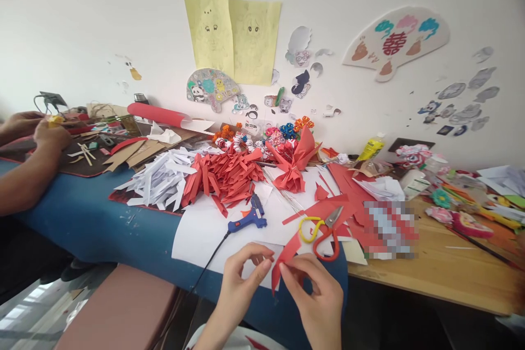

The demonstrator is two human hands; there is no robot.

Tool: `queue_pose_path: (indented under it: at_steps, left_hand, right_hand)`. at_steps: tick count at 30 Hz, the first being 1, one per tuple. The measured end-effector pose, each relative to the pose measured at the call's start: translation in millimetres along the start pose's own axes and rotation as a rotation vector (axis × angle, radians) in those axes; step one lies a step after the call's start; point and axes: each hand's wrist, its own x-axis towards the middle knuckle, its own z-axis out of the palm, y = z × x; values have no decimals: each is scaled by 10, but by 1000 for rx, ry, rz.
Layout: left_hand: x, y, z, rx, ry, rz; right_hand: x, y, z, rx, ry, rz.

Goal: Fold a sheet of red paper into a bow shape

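Observation:
A strip of red paper (290, 248) stands at the table's front edge, pinched along its right side between the thumb and fingers of my right hand (318, 287). My left hand (248, 270) is just left of the strip, its thumb and fingertips curved and slightly apart, with nothing visible between them. Beyond my hands lie scissors (331, 220) with one yellow and one orange handle, partly over red paper. A blue hot glue gun (249, 217) rests on a white sheet (197, 235), its cord running down off the table.
Behind are piles of folded white paper pieces (159, 178) and red paper pieces (225, 175), and a red paper flower (297, 161). At the left, another person's hands (51, 131) hold something yellow. A yellow bottle (371, 146) and mixed craft scraps crowd the right side.

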Motion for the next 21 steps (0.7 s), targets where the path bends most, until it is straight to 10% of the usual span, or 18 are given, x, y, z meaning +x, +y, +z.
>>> queue_pose_path:
  at_steps: [6, 10, 21]
  left_hand:
    - [305, -241, -252, 878, 245, 250]
    - [527, -426, -254, 1259, 199, 264]
    - [683, -755, -189, 1376, 67, 280]
  right_hand:
    - [240, 554, -63, 508, 21, 362]
    - [376, 743, 22, 731, -62, 395]
    - [889, 1039, 149, 537, -118, 128]
